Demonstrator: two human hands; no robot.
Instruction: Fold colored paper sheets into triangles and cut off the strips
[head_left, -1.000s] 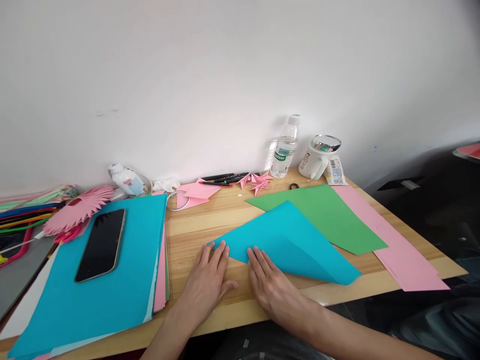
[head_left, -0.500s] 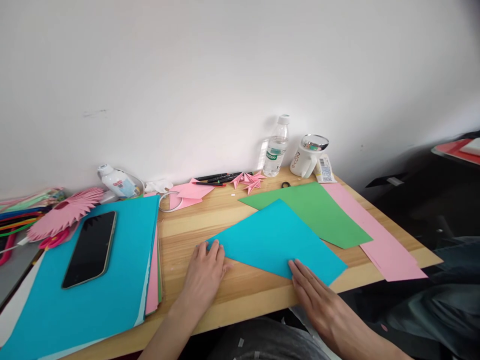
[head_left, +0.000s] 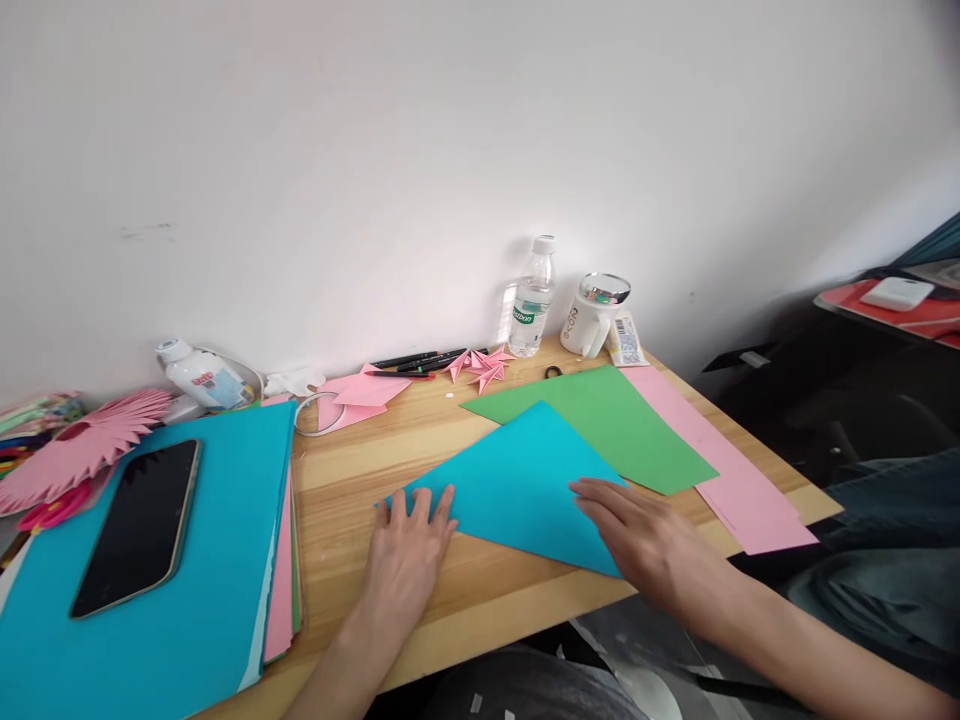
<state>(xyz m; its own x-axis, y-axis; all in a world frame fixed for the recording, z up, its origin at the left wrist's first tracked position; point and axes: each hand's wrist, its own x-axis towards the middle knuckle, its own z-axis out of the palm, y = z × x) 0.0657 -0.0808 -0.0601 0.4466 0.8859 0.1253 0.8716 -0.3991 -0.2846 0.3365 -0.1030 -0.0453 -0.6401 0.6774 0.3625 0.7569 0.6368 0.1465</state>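
Note:
A folded sheet of blue paper (head_left: 517,480) lies flat on the wooden table (head_left: 345,545), its near edge a straight slanting line. My left hand (head_left: 409,545) presses its spread fingertips on the paper's left corner. Across the right part of the sheet lies my right hand (head_left: 645,535), palm down with fingers stretched out and close together; it covers the right corner. Partly under the blue sheet is green paper (head_left: 645,430), and pink paper (head_left: 750,510) sticks out beyond that.
A phone (head_left: 139,525) rests on a stack of blue paper (head_left: 225,510) at left, beside a pink paper fan (head_left: 90,440) and pink scissors (head_left: 52,508). Along the wall stand a water bottle (head_left: 532,300) and a white mug (head_left: 589,315), near pens (head_left: 405,360) and pink folded stars (head_left: 484,368).
My right hand has slid from the near edge up and right onto the paper, covering its right corner. My left hand stays at the left corner. The view has shifted slightly right.

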